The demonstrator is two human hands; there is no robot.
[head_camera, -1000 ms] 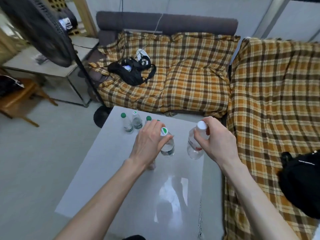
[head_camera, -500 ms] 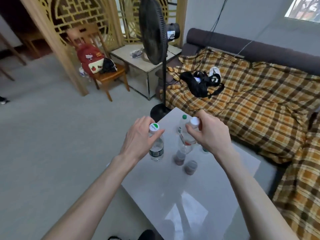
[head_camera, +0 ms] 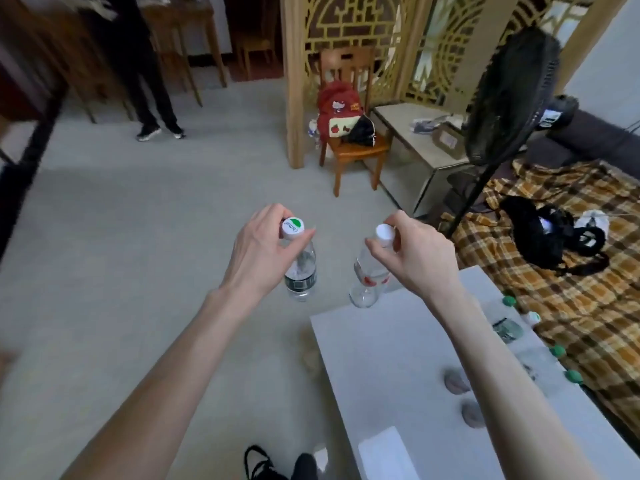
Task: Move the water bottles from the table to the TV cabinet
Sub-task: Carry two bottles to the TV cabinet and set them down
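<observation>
My left hand point(head_camera: 258, 252) grips the neck of a clear water bottle with a dark green label point(head_camera: 300, 271) and a white-and-green cap, hanging over the floor left of the table. My right hand point(head_camera: 417, 252) pinches the white cap of a clear bottle with a red label point(head_camera: 367, 278), held above the table's near-left corner. Several more bottles with green caps point(head_camera: 557, 350) stand along the far edge of the white table point(head_camera: 388, 368). No TV cabinet is recognisable in view.
A wooden chair point(head_camera: 356, 150) with a red backpack stands ahead by a carved wooden screen. A black standing fan point(head_camera: 509, 98) and a plaid-covered sofa point(head_camera: 554, 244) are on the right. A person's legs point(head_camera: 152, 95) stand at the far left. Grey floor lies ahead.
Both bottles have been lifted off the table and carried left as my view swung away from the sofa toward the open room; the left bottle now hangs over the floor.
</observation>
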